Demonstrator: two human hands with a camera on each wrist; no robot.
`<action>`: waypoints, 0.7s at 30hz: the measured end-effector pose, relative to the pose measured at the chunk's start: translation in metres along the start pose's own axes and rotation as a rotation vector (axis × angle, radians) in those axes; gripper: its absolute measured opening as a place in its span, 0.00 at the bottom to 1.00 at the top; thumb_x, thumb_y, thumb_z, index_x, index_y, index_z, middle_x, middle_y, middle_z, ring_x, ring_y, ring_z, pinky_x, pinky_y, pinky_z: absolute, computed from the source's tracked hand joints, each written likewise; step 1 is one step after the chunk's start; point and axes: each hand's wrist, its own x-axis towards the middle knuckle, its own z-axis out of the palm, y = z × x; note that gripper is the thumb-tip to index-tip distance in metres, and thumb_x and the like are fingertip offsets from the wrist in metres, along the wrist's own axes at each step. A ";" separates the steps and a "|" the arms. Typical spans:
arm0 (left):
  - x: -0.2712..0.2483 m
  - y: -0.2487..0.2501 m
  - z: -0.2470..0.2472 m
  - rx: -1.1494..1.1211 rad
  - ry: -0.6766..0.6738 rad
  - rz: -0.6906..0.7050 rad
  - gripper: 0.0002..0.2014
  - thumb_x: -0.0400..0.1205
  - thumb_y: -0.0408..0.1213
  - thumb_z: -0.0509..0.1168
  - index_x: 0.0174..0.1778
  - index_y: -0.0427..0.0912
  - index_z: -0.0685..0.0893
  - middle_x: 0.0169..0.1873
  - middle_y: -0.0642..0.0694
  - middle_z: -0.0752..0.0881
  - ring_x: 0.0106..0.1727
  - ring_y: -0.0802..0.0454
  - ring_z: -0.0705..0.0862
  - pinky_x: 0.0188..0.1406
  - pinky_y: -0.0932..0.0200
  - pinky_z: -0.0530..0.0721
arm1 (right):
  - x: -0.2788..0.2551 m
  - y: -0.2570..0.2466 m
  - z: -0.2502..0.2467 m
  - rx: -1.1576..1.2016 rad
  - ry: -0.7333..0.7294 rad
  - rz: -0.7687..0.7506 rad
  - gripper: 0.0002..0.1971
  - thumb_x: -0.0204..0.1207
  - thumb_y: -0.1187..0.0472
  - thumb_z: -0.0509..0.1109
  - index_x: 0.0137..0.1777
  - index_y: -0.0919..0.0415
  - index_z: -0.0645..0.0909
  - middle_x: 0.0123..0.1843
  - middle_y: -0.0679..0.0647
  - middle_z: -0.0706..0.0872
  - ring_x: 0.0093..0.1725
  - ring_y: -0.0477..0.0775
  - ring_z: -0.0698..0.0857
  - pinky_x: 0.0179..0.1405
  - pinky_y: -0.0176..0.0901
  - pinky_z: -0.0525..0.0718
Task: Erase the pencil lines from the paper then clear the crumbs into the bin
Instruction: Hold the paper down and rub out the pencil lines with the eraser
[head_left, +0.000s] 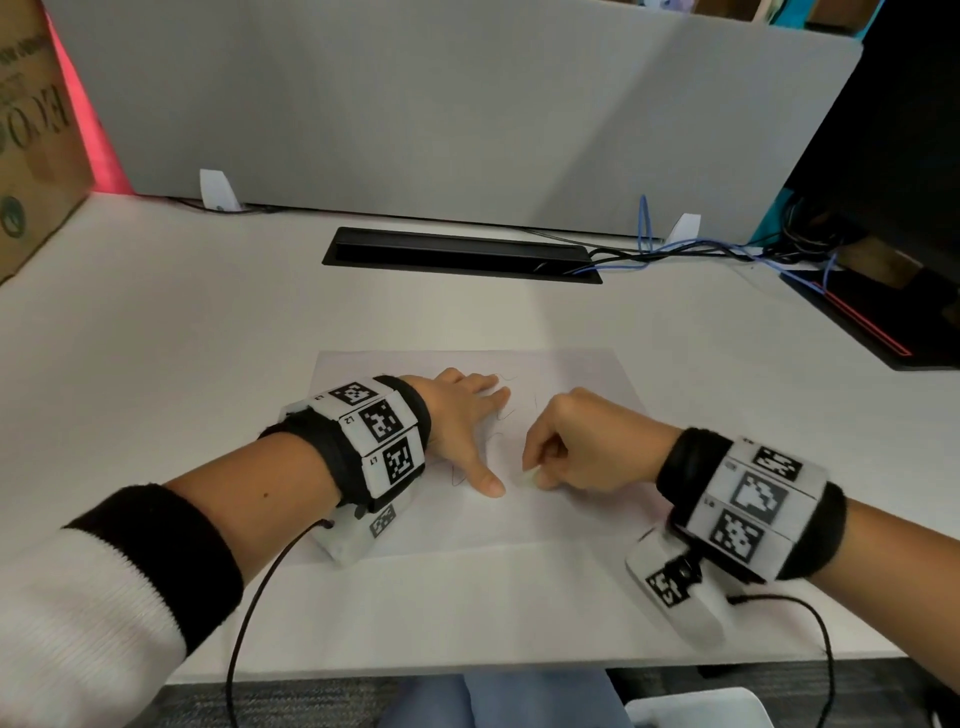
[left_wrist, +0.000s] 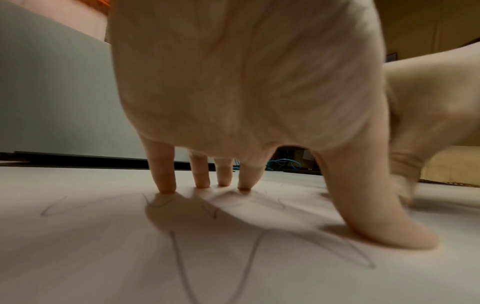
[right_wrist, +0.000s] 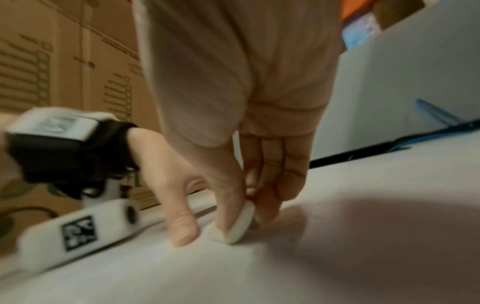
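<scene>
Cardboard box at far left, on the white table. Paper lies flat at the near centre. Left hand, fingers spread and straight, presses the sheet down over pencil lines. Just right of its thumb, the right hand has its grip closed on a white eraser, pinched between thumb and fingers, its lower edge touching the paper. Black cable slot and monitor stand far right.

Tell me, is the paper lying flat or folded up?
Flat. The white paper sheet lies spread on the white desk, pressed down by the left hand.
</scene>
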 end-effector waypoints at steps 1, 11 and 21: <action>0.000 0.000 0.000 0.002 0.000 0.000 0.55 0.71 0.64 0.68 0.82 0.52 0.36 0.82 0.55 0.36 0.82 0.49 0.36 0.81 0.39 0.50 | -0.002 -0.001 0.001 0.003 -0.011 -0.018 0.06 0.69 0.64 0.73 0.46 0.60 0.89 0.33 0.47 0.86 0.33 0.43 0.81 0.40 0.31 0.79; 0.000 0.000 0.000 -0.008 0.000 -0.002 0.56 0.70 0.64 0.68 0.82 0.52 0.36 0.82 0.55 0.36 0.82 0.49 0.36 0.81 0.38 0.49 | -0.001 -0.003 0.002 -0.021 0.010 -0.008 0.09 0.70 0.66 0.72 0.49 0.61 0.88 0.40 0.51 0.88 0.38 0.44 0.81 0.45 0.33 0.81; -0.002 0.002 0.000 -0.016 0.011 -0.015 0.55 0.71 0.63 0.69 0.82 0.52 0.36 0.82 0.56 0.37 0.82 0.49 0.36 0.81 0.38 0.49 | -0.002 -0.012 0.002 -0.066 -0.015 -0.037 0.09 0.72 0.66 0.71 0.50 0.62 0.88 0.34 0.46 0.82 0.31 0.38 0.77 0.40 0.29 0.77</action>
